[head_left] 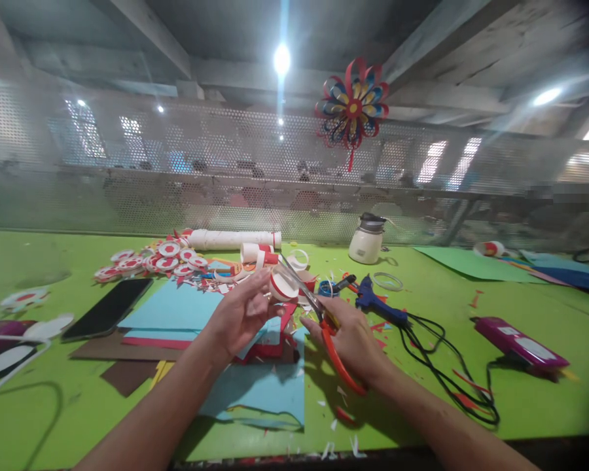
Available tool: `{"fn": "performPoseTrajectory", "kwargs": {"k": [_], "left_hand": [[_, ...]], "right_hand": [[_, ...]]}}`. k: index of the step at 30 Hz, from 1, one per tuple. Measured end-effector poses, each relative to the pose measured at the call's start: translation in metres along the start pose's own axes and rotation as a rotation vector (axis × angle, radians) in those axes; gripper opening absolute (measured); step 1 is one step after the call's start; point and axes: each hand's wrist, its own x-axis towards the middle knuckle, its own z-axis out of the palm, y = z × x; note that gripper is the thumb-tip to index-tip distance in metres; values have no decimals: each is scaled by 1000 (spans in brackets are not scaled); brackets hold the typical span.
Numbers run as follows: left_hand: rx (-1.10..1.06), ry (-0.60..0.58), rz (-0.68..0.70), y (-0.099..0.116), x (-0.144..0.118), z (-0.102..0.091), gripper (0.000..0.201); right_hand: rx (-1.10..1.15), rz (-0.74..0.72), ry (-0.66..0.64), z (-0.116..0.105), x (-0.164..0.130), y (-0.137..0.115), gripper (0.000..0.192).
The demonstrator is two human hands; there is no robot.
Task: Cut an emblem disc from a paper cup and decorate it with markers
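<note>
My left hand holds a small red-and-white paper ring by its edge, above the blue paper sheets. In my right hand are red-handled scissors; their blades point up and left, reaching the paper ring. Both hands hover over the green table near its front middle.
A black phone lies at left. Red-and-white paper discs and a white roll sit behind. A blue glue gun with black cord, a white jar, a purple case and green sheet lie right. A paper pinwheel hangs above.
</note>
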Motion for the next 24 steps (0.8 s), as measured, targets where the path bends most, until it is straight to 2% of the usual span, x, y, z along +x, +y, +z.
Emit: {"fn": "performPoseTrajectory", "kwargs": {"k": [5, 13, 24], "left_hand": [[38, -23, 41, 0, 0, 3, 21], [37, -83, 26, -3, 0, 1, 18], [-18, -19, 27, -3, 1, 2, 20]], "right_hand": [[-13, -24, 11, 3, 0, 4, 38], [-13, -33, 10, 1, -1, 2, 43], [-10, 0, -2, 1, -2, -1, 40]]}}
